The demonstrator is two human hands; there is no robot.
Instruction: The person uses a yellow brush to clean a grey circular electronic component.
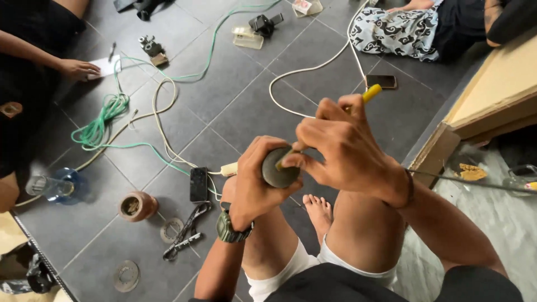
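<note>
Clasped in the left hand [251, 184], a round grey metal part [278, 168] sits with its flat face turned up, fingers and thumb wrapped tightly about its rim. It is held above the person's bare knees, at the middle of the view. Against that face the right hand [341, 151] presses a yellow-handled screwdriver [370, 94], its fingers bunched hard round the shaft (the tip is hidden behind a fingertip, so where exactly it meets the part cannot be told). A dark wristwatch [230, 229] sits on the left wrist, just below the part.

Left of the part, on the grey tiled floor [235, 95], lies a black phone [198, 184], with a white cable [162, 126] and a green cable [103, 124] looping away beyond it. Farther left of the part stand a brown cylindrical housing [136, 206] and a clear bottle [47, 186]; two flat metal rings [126, 275] lie below the housing. Above and right of the part, a second phone [381, 81] rests on the tiles. Another person's hand [77, 69] lies on a white sheet at the far upper left.
</note>
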